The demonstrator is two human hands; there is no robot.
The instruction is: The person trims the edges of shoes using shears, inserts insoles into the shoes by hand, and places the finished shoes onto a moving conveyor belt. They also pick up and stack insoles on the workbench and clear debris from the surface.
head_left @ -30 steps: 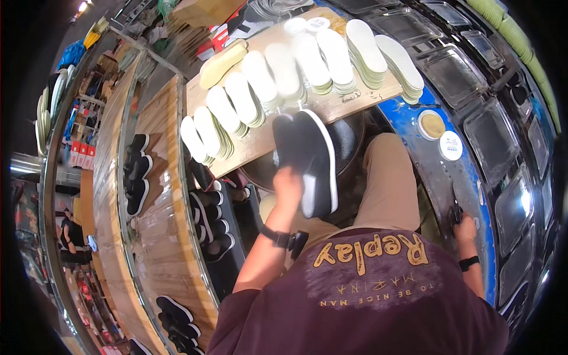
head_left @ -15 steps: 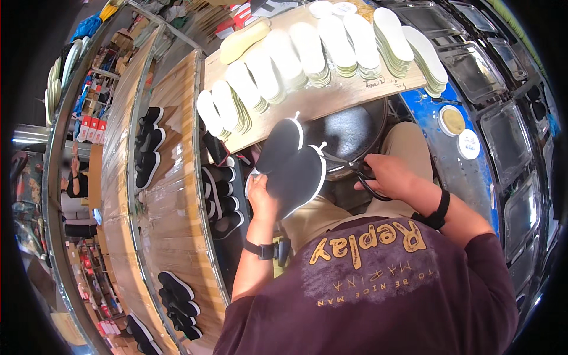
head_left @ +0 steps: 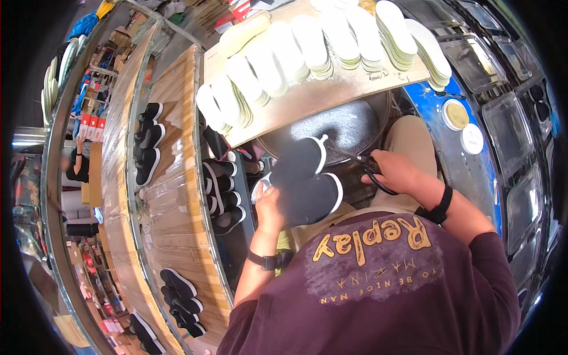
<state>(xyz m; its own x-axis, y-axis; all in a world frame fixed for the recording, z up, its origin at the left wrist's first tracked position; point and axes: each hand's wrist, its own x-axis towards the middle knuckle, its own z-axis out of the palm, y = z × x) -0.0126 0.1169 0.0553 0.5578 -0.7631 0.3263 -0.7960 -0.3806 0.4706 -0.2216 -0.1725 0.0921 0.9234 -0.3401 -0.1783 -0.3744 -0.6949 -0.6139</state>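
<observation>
My left hand [head_left: 269, 207] grips a pair of black slip-on shoes with white sole edges, held together above my lap. A small white tab sticks out from the rim of the far shoe [head_left: 297, 158]; no tab shows on the near shoe [head_left: 310, 198]. My right hand [head_left: 395, 170] has its fingers through the handles of black-handled scissors [head_left: 371, 167]. The blades point left toward the far shoe's tab, a short way from it. Whether the blades are parted is hard to tell.
Stacks of white insoles [head_left: 313, 50] line a wooden board [head_left: 290, 115] ahead, above a dark round basin [head_left: 358, 121]. Black shoes sit on wooden racks [head_left: 171, 219] at left. Two round lids [head_left: 471, 139] lie on a blue bench [head_left: 441, 124] at right, beside clear plastic trays [head_left: 506, 133].
The shoes have shifted slightly right and turned in my left hand. The near shoe's white tab, visible before, no longer shows. The scissors have moved a little right.
</observation>
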